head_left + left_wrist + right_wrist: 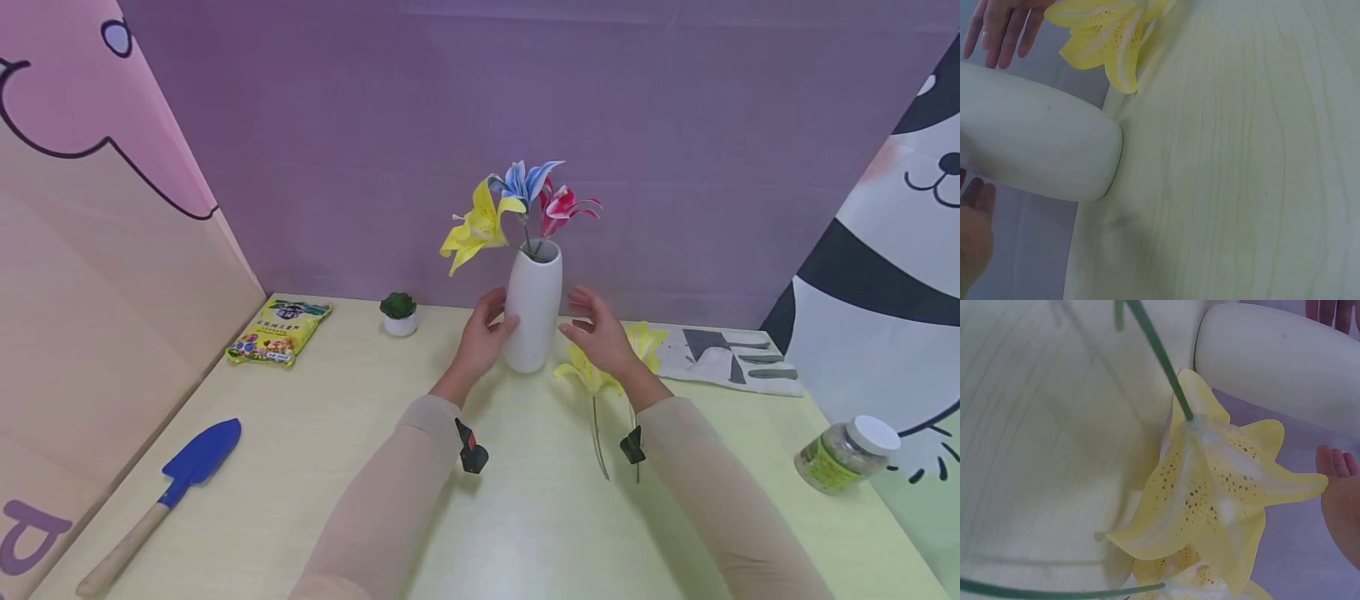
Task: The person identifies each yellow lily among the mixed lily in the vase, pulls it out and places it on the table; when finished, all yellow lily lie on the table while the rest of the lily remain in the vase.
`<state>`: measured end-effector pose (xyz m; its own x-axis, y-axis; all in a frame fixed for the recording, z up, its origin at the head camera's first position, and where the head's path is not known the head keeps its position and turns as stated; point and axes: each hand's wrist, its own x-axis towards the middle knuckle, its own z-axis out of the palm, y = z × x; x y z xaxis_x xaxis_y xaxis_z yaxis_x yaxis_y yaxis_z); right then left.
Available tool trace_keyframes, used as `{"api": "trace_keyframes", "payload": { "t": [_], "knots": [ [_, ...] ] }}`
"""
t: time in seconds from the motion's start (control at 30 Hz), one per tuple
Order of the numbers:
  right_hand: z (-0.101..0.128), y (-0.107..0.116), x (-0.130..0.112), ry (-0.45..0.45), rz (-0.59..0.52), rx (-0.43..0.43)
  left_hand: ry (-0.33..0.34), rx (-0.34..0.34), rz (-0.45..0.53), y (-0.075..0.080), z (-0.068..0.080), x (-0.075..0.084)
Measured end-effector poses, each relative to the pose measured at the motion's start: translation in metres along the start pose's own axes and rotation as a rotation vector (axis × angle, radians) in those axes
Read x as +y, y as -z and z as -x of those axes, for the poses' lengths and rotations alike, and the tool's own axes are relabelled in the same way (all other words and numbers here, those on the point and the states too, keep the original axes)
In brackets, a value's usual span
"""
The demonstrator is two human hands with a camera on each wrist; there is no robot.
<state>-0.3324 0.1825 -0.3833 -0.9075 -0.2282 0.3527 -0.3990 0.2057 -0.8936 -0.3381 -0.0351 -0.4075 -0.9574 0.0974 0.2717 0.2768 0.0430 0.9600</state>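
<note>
A tall white vase stands upright at the back of the table. It holds a yellow lily, a blue lily and a red lily. My left hand is at the vase's left side, fingers loosely bent, thumb tip right at its wall. To the right of the vase, my right hand is held apart from it with relaxed fingers. Beneath that hand lie two loose yellow lilies, the nearer lily large in the right wrist view, the other lily partly hidden by the wrist.
Grey-white gloves lie at the back right, with a lidded jar nearer the right edge. On the left are a small potted succulent, a yellow packet and a blue trowel with a wooden handle.
</note>
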Motion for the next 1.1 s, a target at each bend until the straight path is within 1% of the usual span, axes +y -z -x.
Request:
{"api": "trace_keyframes", "payload": {
  "t": [0.13, 0.2, 0.33, 0.43, 0.57, 0.7, 0.93, 1.1],
  "knots": [
    [-0.002, -0.003, -0.002, 0.009, 0.048, 0.0, -0.031, 0.072, -0.007, -0.003, 0.001, 0.005],
    [-0.003, -0.004, -0.004, 0.002, 0.074, -0.002, -0.058, 0.1, -0.017, -0.005, 0.001, 0.008],
    [-0.004, -0.006, -0.011, -0.014, 0.099, -0.001, -0.142, 0.137, 0.001, -0.01, 0.002, 0.016],
    [-0.002, -0.01, -0.025, -0.009, 0.092, 0.001, -0.201, 0.171, 0.02, -0.014, 0.002, 0.025],
    [0.003, -0.019, -0.044, -0.008, 0.077, 0.014, -0.215, 0.217, 0.013, -0.021, 0.003, 0.039],
    [0.003, -0.023, -0.047, -0.017, 0.066, 0.032, -0.223, 0.244, 0.008, -0.027, 0.004, 0.048],
    [0.003, -0.024, -0.045, 0.0, 0.022, 0.036, -0.243, 0.269, 0.021, -0.032, 0.002, 0.054],
    [0.004, -0.025, -0.045, -0.006, 0.019, 0.032, -0.218, 0.309, 0.024, -0.037, 0.003, 0.056]
  ]
}}
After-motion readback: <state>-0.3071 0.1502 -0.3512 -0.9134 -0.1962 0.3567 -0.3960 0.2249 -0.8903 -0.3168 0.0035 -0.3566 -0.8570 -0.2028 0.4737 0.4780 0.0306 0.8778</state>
